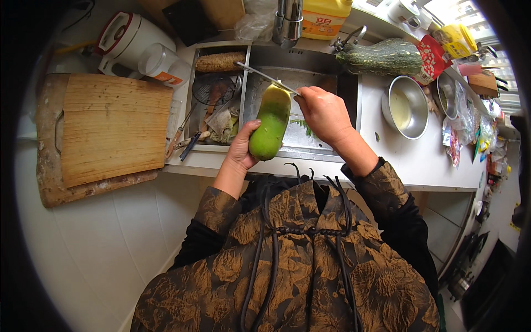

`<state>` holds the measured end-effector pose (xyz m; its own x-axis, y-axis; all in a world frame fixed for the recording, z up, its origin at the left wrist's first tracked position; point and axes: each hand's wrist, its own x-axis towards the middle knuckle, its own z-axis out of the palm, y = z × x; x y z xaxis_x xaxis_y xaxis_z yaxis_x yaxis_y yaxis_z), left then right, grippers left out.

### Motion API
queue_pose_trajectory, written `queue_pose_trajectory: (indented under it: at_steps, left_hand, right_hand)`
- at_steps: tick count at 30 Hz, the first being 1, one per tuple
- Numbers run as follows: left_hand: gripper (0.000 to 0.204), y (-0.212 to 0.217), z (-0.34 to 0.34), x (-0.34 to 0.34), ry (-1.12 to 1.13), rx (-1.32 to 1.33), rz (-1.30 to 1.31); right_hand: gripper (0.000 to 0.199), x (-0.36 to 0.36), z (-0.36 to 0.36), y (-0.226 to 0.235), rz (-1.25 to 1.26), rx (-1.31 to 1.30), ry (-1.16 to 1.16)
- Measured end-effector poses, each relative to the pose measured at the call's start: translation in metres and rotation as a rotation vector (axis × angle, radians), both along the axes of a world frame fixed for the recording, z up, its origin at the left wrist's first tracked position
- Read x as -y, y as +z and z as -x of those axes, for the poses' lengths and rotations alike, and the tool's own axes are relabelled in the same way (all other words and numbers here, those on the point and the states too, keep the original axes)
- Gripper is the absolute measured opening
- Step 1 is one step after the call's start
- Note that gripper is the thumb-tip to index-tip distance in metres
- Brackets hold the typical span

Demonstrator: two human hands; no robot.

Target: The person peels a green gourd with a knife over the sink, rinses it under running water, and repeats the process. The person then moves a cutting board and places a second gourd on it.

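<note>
My left hand [241,146] holds a smooth green oblong gourd [269,130] from its left side, over the front edge of the metal sink [307,142]. The gourd's far end is paler and yellowish; its lower end is bright green. My right hand [327,113] is closed around the handle of a knife [266,76], the handle mostly hidden in the fist. The narrow metal blade lies across the gourd's far tip and points to the left. Green scraps [301,125] lie in the sink below.
Left sink compartment: brown rough root [220,61], wire strainer [213,90], wilted leaves [223,126]. Wooden cutting boards [116,130] stand left, reaching past the counter edge. A faucet [287,25] overhangs the back. Right counter: large dark-green squash [381,56], metal bowl [405,108], plastic bags [467,119].
</note>
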<state>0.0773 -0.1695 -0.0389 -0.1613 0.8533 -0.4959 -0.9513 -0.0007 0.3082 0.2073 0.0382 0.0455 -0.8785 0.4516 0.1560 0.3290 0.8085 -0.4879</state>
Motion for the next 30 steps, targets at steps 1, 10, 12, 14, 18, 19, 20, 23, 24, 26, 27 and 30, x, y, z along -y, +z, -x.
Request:
queue_pose_trajectory:
  at_steps: [1, 10, 12, 14, 18, 19, 20, 23, 24, 26, 27, 30]
  left_hand:
    - [0.055, 0.0, 0.0, -0.001, -0.011, -0.033, -0.022]
    - [0.049, -0.017, 0.011, 0.004, -0.002, -0.135, 0.153]
    - [0.048, -0.02, 0.012, 0.004, 0.008, -0.199, 0.117]
    - [0.045, -0.019, 0.012, 0.004, 0.062, -0.249, 0.181]
    - [0.041, -0.013, 0.012, -0.002, 0.023, -0.309, 0.162]
    - [0.042, -0.012, 0.01, -0.004, 0.035, -0.311, 0.18]
    - [0.043, -0.01, 0.008, -0.004, 0.041, -0.29, 0.214]
    - [0.045, -0.008, 0.01, -0.007, -0.037, -0.569, 0.11]
    - [0.045, -0.007, 0.008, -0.006, 0.012, -0.489, 0.121]
    - [0.045, -0.005, 0.013, -0.004, -0.025, -0.446, 0.231]
    - [0.046, -0.004, 0.015, -0.003, -0.037, -0.407, 0.336]
    - [0.046, -0.001, 0.014, -0.003, 0.023, -0.439, 0.182]
  right_hand:
    - [0.016, -0.001, 0.003, -0.002, 0.004, 0.005, 0.032]
    - [0.006, 0.044, -0.015, 0.017, -0.02, 0.105, 0.221]
    - [0.006, 0.041, -0.016, 0.019, -0.005, 0.11, 0.233]
    - [0.008, 0.026, -0.009, 0.019, -0.062, 0.079, 0.202]
    - [0.011, 0.009, 0.003, 0.013, -0.117, 0.076, 0.095]
    - [0.008, 0.012, 0.001, 0.012, -0.119, 0.172, 0.113]
    - [0.007, 0.022, -0.005, 0.012, -0.114, 0.101, 0.168]
    - [0.007, 0.054, -0.023, 0.013, -0.054, 0.192, 0.318]
    - [0.007, 0.055, -0.024, 0.014, -0.049, 0.152, 0.307]
    - [0.006, 0.049, -0.021, 0.014, -0.043, 0.053, 0.259]
    - [0.006, 0.038, -0.015, 0.014, -0.064, -0.018, 0.215]
    - [0.008, 0.011, 0.0, 0.011, -0.102, -0.05, 0.112]
